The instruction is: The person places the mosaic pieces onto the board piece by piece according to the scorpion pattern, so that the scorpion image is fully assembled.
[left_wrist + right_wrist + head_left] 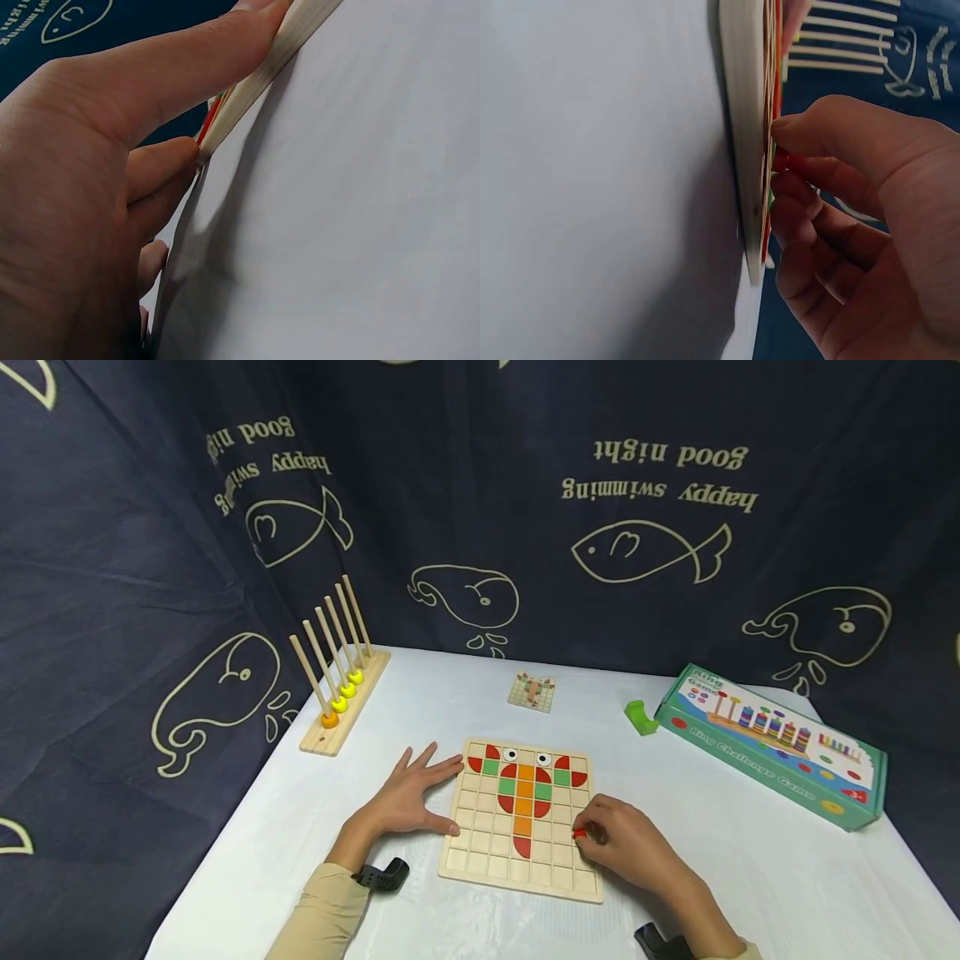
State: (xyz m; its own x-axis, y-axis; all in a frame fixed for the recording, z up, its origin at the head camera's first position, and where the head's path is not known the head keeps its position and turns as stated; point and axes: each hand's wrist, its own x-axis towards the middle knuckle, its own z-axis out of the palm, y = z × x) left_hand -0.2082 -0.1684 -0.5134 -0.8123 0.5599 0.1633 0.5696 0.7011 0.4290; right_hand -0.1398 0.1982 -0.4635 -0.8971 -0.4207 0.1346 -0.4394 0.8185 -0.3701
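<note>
A wooden grid board (487,867) lies flat on the table, bearing red, green and orange tiles and two eye pieces (512,754) in a symmetrical figure. My left hand (405,797) is at its left side, fingers spread, with the thumb and index fingertip against the edge. The left wrist view shows that thumb (217,56) along the board's side. Over the right edge, my right hand (626,843) pinches a small red tile (579,833) between thumb and fingers. Most of this tile (781,160) is hidden by the fingers in the right wrist view.
A small pattern card (532,692) lies behind the board. At the back left stands a wooden peg rack (322,739) with yellow and orange rings. A green curved piece (641,717) sits beside the Ring Challenge Game box (772,743) at right. Dark printed cloth hangs behind.
</note>
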